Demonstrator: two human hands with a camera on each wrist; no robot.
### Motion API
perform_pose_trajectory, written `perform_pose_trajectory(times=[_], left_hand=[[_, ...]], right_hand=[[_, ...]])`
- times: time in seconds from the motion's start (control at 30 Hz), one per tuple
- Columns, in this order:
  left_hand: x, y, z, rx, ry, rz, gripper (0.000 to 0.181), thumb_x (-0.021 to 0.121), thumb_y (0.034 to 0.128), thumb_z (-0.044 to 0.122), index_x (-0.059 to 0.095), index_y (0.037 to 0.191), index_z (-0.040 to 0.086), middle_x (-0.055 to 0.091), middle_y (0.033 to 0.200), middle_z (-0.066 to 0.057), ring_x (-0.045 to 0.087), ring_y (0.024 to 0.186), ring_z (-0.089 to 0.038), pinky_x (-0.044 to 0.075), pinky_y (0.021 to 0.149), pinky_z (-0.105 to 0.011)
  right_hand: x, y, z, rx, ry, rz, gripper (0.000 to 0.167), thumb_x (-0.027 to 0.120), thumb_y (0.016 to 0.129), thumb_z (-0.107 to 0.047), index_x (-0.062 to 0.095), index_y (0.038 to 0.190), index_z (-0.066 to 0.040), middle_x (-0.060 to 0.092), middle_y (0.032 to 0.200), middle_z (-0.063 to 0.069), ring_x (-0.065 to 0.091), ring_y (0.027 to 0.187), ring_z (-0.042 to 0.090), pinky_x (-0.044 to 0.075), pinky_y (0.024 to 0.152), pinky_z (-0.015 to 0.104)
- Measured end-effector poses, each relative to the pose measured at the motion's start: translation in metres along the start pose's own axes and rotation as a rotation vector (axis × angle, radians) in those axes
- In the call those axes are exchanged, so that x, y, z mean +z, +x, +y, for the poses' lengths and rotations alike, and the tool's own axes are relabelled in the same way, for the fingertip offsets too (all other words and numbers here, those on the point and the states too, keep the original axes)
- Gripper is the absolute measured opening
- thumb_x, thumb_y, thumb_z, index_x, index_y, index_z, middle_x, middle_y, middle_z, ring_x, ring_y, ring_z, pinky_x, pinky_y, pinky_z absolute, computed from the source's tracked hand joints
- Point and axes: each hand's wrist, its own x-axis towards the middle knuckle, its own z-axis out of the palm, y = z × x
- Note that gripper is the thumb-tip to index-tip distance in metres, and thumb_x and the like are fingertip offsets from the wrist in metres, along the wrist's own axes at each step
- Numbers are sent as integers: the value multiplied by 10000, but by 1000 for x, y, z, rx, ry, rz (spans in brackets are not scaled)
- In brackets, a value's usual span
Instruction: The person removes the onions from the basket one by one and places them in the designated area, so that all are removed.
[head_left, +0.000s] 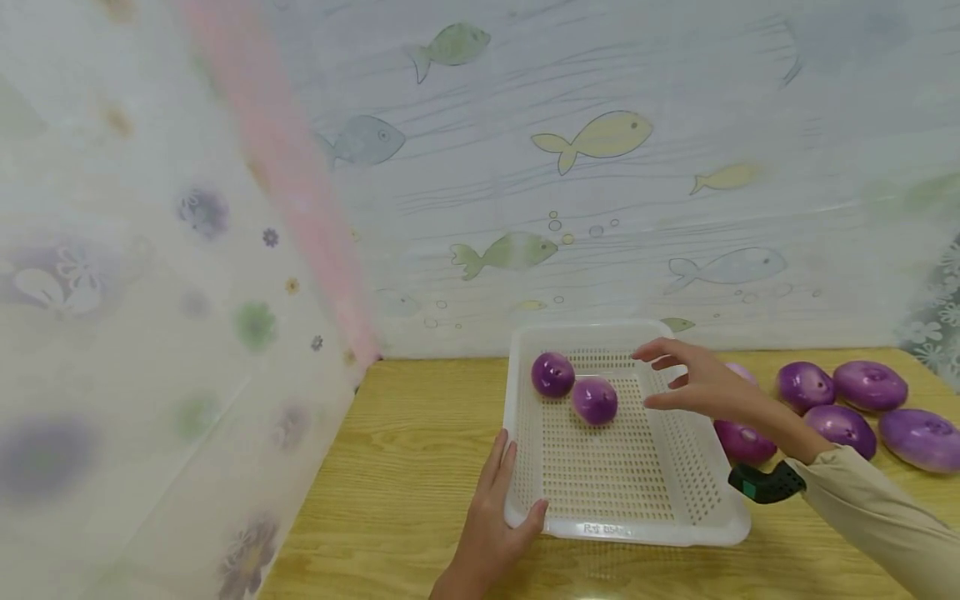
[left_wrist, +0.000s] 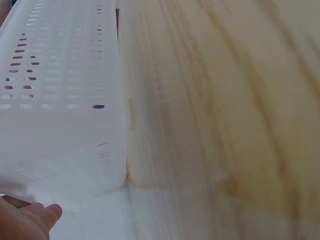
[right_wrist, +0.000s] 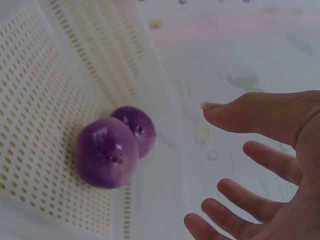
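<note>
A white plastic basket (head_left: pixel 607 467) with slotted walls stands on the table. Two round, glossy purple onions lie inside near its back left: the rear onion (head_left: pixel 552 375) and the front onion (head_left: pixel 596 402), close against each other. My left hand (head_left: pixel 495 525) holds the basket's front left corner, thumb at the front rim and fingers along the outer left wall. In the left wrist view only part of that hand (left_wrist: pixel 30 220) shows beside the basket wall. Over the basket's right side hovers my right hand (head_left: pixel 693 379), fingers spread and holding nothing; the right wrist view shows its palm side (right_wrist: pixel 270 175).
Several more purple onions (head_left: pixel 840 429) lie on the wooden table (head_left: pixel 420 467) right of the basket, some partly hidden by the right arm. A fish-patterned sheet (head_left: pixel 480 183) hangs behind the table, and a flowered sheet (head_left: pixel 150 333) at the left.
</note>
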Motion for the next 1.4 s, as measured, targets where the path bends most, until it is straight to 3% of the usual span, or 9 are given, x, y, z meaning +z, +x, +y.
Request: perform_pose_trajectory(times=[0.3, 0.53, 0.83, 0.93, 1.13, 1.4], left_hand=[[1, 0, 1, -13, -3, -17, 749, 648, 869, 323, 331, 1427, -63, 227, 1528, -185, 313, 1355, -338, 402, 1008, -436], [3, -1, 0, 4, 12, 6, 744, 653, 865, 324, 345, 1421, -62, 251, 1519, -189, 342, 1339, -334, 426, 984, -451], [2, -1, 1, -5, 15, -7, 745, 643, 870, 331, 336, 1429, -55, 237, 1527, -183, 327, 1349, -328, 418, 991, -454], [1, 0, 2, -14, 9, -17, 743, 641, 870, 327, 333, 1430, -53, 234, 1527, -183, 327, 1348, -338, 414, 996, -451], [3, -1, 1, -15, 14, -22, 743, 642, 869, 330, 336, 1433, -45, 234, 1528, -179, 331, 1346, -338, 428, 985, -443], [0, 0, 2, -16, 20, -8, 742, 648, 863, 325, 347, 1421, -60, 247, 1521, -189, 331, 1343, -346, 404, 1002, -450]], right_hand=[[15, 16, 3, 36, -9, -43, 560, 776, 775, -229, 526, 1244, -51, 526, 1262, 160, 497, 1117, 381, 503, 859, 535], [28, 31, 13, 41, 2, -86, 581, 784, 761, -237, 526, 1237, -27, 513, 1264, 190, 473, 1118, 410, 508, 834, 517], [54, 50, 29, 8, -123, -115, 592, 809, 719, -205, 545, 1202, 15, 538, 1194, 235, 499, 1076, 424, 471, 887, 558], [62, 56, 34, -6, -145, -113, 569, 812, 706, -176, 557, 1170, 32, 546, 1155, 244, 512, 1038, 411, 473, 871, 551], [75, 64, 41, 48, -120, -116, 512, 821, 690, -151, 597, 1126, -4, 547, 1158, 246, 525, 1012, 381, 517, 822, 514], [87, 74, 43, 21, -114, -141, 479, 826, 655, -102, 612, 1071, -1, 579, 1093, 216, 526, 948, 330, 545, 751, 434]])
